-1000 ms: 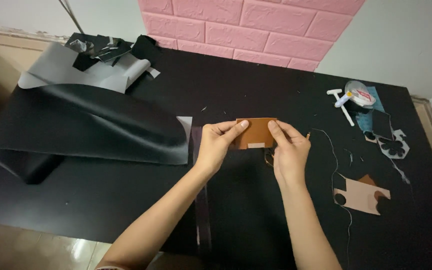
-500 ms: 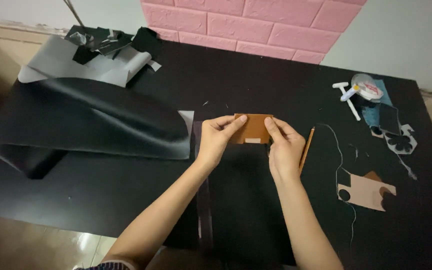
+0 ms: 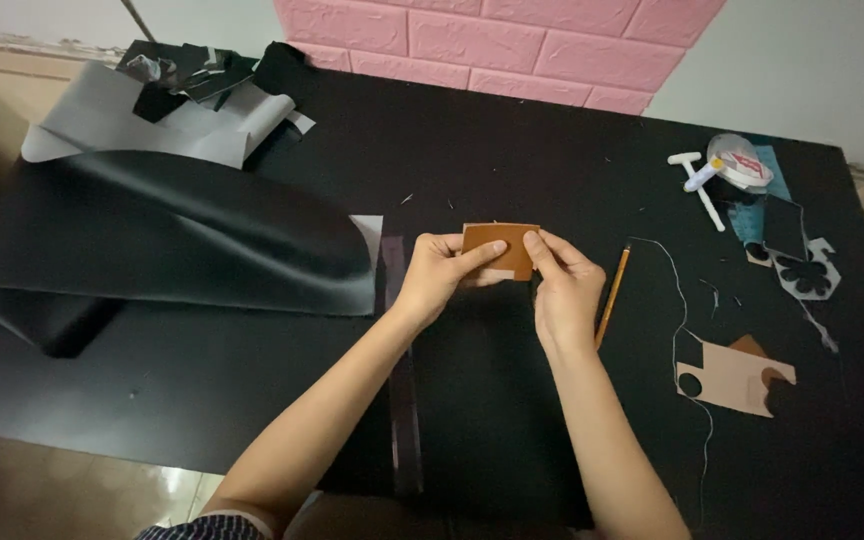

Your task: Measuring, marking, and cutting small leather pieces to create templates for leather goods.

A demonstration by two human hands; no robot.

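Hands meet over the black tabletop [image 3: 512,150]; left hand [image 3: 439,275] and right hand [image 3: 564,285] each close their fingers on 1 brown leather piece [image 3: 497,247], held just above it; pencil [image 3: 612,296], thread and cut scraps lie untouched, so little looks finished.

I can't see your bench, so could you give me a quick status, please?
Left hand and right hand pinch brown leather piece. Pencil beside right hand, apart.

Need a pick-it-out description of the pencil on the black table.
Start at the black table below the pink brick wall. Near its middle, two hands hold a brown leather piece; just beside the right hand lies the pencil. It is the only thin, straight orange stick there, next to a loose white thread.
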